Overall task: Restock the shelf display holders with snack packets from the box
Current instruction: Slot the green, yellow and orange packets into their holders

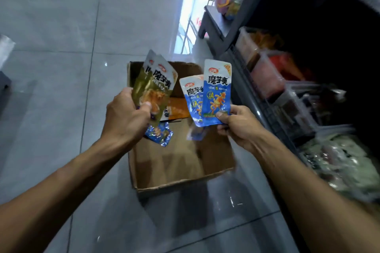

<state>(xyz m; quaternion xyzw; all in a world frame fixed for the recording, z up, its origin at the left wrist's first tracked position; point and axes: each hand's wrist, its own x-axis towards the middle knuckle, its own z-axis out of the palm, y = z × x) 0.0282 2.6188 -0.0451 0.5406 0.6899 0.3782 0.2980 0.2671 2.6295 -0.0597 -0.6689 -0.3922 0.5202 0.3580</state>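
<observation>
Over the box: both hands, each holding packets upright.
Left hand (127,117): grips green packets (153,86) by the lower end; two overlap, exact count unclear.
Right hand (236,123): pinches two blue packets (216,96) at the bottom edge, fanned.
Box (176,174): open on the floor (51,47), below and between the hands; loose packets inside, partly hidden.
Holders (267,76): on the shelf, right of the right hand; contents blurred, far end dark.
</observation>
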